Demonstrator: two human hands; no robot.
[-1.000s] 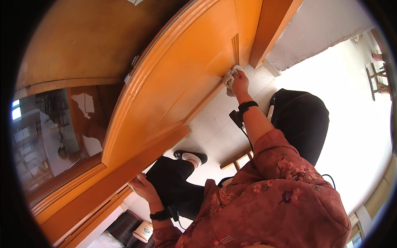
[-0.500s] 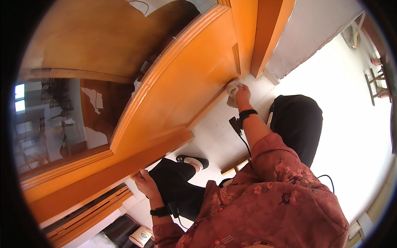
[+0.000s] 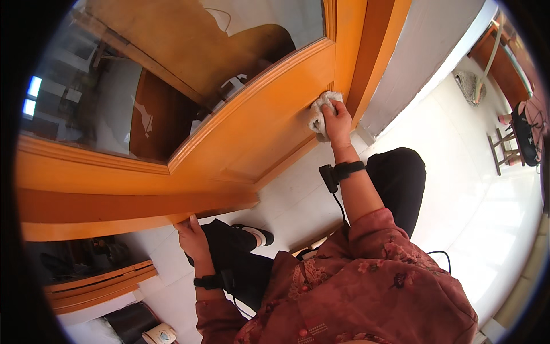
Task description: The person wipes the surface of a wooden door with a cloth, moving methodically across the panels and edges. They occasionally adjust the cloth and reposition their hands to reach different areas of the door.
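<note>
An orange wooden door (image 3: 275,129) with a large glass pane (image 3: 189,74) stands in front of me. My right hand (image 3: 338,123) is closed on a crumpled greyish-white cloth (image 3: 317,117), pressing it to the lower panel near the side frame. Lower left, my left hand (image 3: 193,238) grips the door's near edge, its fingers partly hidden behind the wood. Both wrists wear black straps with small devices and cables.
A door frame (image 3: 375,54) and grey wall (image 3: 421,57) rise on the right. Pale tiles cover the floor (image 3: 458,155). At far right are a small stool (image 3: 504,152) and a woven mat (image 3: 471,87). A paper cup (image 3: 159,333) and dark cylinder (image 3: 132,322) lie lower left.
My right hand with the cloth has moved up the panel from its lower edge. The door has swung a little, and my left hand has stayed on its edge. The view has shifted.
</note>
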